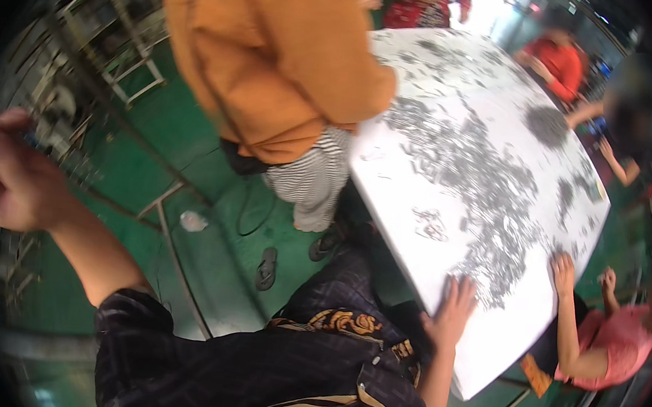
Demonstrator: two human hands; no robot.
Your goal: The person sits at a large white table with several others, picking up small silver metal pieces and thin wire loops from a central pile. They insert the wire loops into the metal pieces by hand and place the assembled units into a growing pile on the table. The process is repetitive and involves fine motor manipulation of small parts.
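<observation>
My left hand [16, 176] is raised far out to the left, away from the table, with its fingers curled in. Whatever it may hold is hidden, and the picture is dim there. My right hand [454, 308] lies on the near edge of the white table [407, 245], fingers spread and holding nothing. Its fingertips reach the near end of a wide scatter of small dark grey metal-looking parts [489, 194]. A smaller group of these parts [430, 224] lies apart on the left side of the tabletop.
A person in an orange top [277, 52] stands close at the table's left side. Others sit or stand around it, one in a pink shirt [612, 345] at the right. A round dark heap [546, 127] lies farther back. Metal frames [123, 38] and sandals [267, 269] are on the green floor.
</observation>
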